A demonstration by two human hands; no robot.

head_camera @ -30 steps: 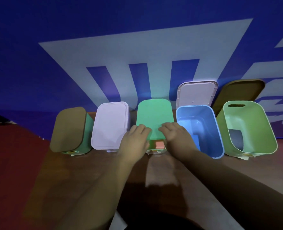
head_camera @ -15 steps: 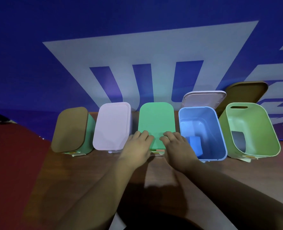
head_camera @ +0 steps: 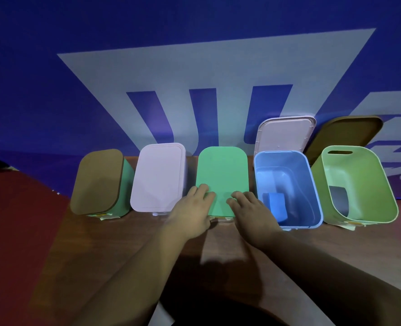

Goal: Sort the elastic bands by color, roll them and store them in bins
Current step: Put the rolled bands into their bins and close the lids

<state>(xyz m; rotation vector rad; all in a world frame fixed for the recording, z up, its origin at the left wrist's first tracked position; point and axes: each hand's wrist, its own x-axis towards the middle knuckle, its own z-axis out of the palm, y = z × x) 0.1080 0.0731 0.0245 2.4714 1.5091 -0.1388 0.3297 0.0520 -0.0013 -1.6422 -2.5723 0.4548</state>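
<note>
The green lid [head_camera: 223, 175] has slid fully shut, so the pink roll that peeked out at its near end is now hidden under it. The left hand [head_camera: 190, 212] and the right hand [head_camera: 253, 212] lie flat on that end, fingers [head_camera: 203, 190] straight and spread wide, pressing down and holding nothing. At 9 o'clock from it sit a shut white lid [head_camera: 158, 177] and a shut brown lid [head_camera: 97, 182]. At 3 o'clock the blue bin [head_camera: 306, 184] is open with a blue roll [head_camera: 274, 203] inside. Past it the light green bin [head_camera: 371, 184] is open with a dark roll [head_camera: 339, 198] inside. All stand in a row on the tabletop [head_camera: 136, 243]. I think three bins are done, and two still need lids.
</note>
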